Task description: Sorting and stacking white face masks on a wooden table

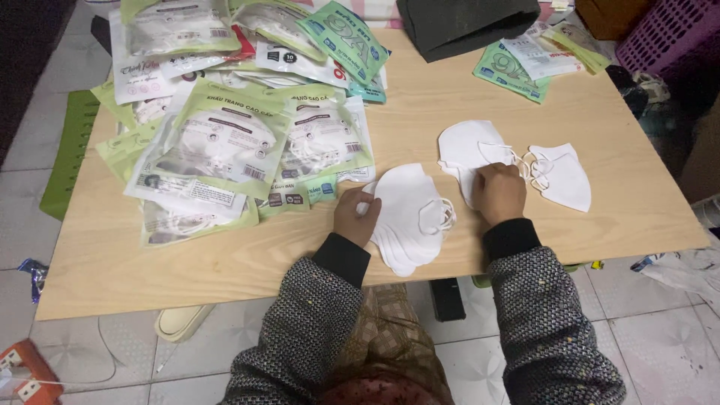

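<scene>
A fanned stack of white folded face masks [409, 217] lies near the front edge of a low wooden table [225, 262]. My left hand [354, 216] grips the stack's left edge. My right hand [498, 192] presses down on a second small pile of white masks [466, 150] just right of the stack, fingers curled on its lower edge. One more white mask [564, 177] with looped ear straps lies apart to the right of that hand.
A heap of green-and-white sealed mask packets [225, 142] covers the table's left half. More packets [517, 64] lie at the back right beside a dark bag [465, 26]. A purple basket [667, 34] stands at the far right. Tiled floor surrounds the table.
</scene>
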